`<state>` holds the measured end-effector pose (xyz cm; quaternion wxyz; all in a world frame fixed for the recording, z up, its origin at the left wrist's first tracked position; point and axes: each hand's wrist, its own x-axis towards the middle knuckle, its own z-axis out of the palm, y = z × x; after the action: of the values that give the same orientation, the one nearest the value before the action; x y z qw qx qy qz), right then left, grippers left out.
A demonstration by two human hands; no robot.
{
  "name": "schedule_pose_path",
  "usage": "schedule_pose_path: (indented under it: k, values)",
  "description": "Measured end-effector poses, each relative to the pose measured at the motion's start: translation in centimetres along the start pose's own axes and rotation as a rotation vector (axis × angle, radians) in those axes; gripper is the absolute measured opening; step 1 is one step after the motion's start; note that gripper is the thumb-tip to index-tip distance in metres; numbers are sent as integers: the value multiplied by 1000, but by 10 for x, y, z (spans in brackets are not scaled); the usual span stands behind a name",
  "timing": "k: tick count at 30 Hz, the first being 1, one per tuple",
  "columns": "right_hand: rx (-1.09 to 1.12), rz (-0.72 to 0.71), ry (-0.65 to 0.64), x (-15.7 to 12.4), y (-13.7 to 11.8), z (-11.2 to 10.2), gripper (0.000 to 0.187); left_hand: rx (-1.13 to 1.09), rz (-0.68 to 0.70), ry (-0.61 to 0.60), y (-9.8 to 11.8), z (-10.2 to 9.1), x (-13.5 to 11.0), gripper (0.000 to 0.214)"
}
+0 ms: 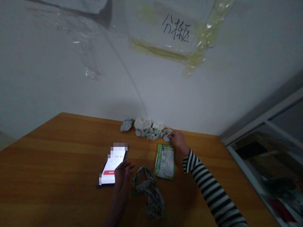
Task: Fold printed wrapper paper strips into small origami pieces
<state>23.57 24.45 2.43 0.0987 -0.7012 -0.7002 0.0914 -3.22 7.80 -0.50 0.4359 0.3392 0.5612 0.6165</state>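
My left hand (123,175) lies flat on the wooden table (59,157), fingers stretched out, touching the right edge of a lit phone (113,165). My right hand (178,140), in a striped sleeve, reaches to the far side of the table and closes its fingers on one of several folded paper pieces (148,129) heaped against the wall. A green printed sheet (165,161) lies flat between my hands. A chain of folded paper (149,190) lies right of my left hand.
A white wall (71,78) rises behind the table, with a taped plastic sleeve holding a handwritten paper label (176,28). A window frame (265,123) stands at the right past the table's edge.
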Motion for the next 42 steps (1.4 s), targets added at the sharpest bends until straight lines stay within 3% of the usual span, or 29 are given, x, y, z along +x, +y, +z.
schedule_pose_path:
  k: [5,13,22,27,30,34,38,42]
  values:
    - [21,0,36,12,-1,6,17,50,-15,-55,9,-4,-1,46]
    - [82,-49,39,13,-16,13,13,76,-43,-69,2,0,-1,46]
    - [173,-55,79,10,-15,6,13,141,-42,-126,-2,-4,-2,43]
    - [243,-44,152,-2,-11,-11,16,108,-8,-53,-5,-1,-1,44]
    - [283,-53,203,-28,-9,-21,18,113,1,-90,-2,-3,-1,41]
    - [342,-118,194,-93,-14,-18,14,296,70,-255,3,-17,1,33]
    - [385,-187,-7,-165,-32,2,15,611,249,-451,-1,-28,0,19]
    - [363,-194,-86,-204,-52,12,18,769,385,-408,-8,-23,-2,34]
